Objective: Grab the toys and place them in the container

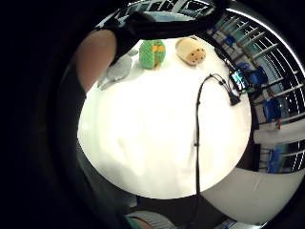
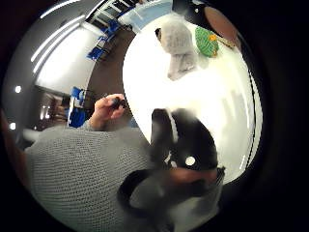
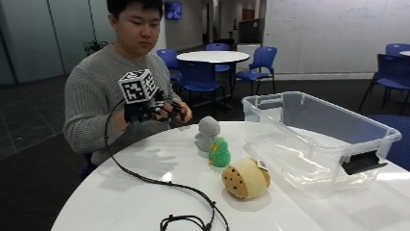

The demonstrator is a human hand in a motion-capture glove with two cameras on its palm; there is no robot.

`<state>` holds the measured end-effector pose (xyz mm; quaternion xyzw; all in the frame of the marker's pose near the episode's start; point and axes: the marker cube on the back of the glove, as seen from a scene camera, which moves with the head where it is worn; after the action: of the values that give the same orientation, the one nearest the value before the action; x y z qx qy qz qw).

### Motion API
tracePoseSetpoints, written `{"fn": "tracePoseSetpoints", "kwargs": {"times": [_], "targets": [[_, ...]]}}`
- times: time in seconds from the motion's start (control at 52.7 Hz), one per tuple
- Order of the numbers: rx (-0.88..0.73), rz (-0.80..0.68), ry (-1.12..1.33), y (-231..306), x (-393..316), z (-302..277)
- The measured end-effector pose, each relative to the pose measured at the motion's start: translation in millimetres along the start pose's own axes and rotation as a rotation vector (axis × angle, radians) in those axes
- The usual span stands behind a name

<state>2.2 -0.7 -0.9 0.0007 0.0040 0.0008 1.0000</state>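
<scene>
Round white table (image 3: 128, 192) in an open office space, blue chairs and a second table behind you. Three toys sit in a loose row near the table's middle: grey plush figure (image 3: 207, 133) furthest back, green knit toy (image 3: 220, 152) touching or just in front of it, tan round plush w/ brown dots (image 3: 246, 178) nearest the outside camera, a little apart. Clear plastic container (image 3: 320, 139), lid off, stands just beside the toys; nothing visible in it, so judging from that the task hasn't started — you're at the approach for the first pick. Your gloved right hand (image 3: 150, 113) is raised above the table's edge in front of your chest, well apart from the toys, fingers loosely curled, holding nothing as far as the outside view shows; bare left hand sits close behind it. Little finger side palm view shows mostly bare tabletop w/ the green toy and tan plush off at the far edge, so the palm isn't over a toy yet. Next move, as I read it: reach fwd across the table to the grey figure, closest to your hand, open the fingers wider, close round its body, then carry over the container's rim and let go. Watch the green toy beside it; a wide grab could knock it.
</scene>
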Motion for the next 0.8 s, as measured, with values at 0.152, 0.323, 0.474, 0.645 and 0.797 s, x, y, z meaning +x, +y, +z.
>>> {"fn": "tracePoseSetpoints", "kwargs": {"times": [0.152, 0.323, 0.474, 0.645, 0.797], "targets": [[0.008, 0.008, -0.003, 1.6, -0.9, -0.8], [0.000, -0.008, -0.011, 2.3, -0.3, -0.3], [-0.006, -0.035, -0.043, -9.4, -4.3, -7.8], [0.034, -0.133, -0.072, -88.0, -19.8, -28.3], [-0.048, -0.152, -0.070, -176.1, -32.7, -30.3]]}}
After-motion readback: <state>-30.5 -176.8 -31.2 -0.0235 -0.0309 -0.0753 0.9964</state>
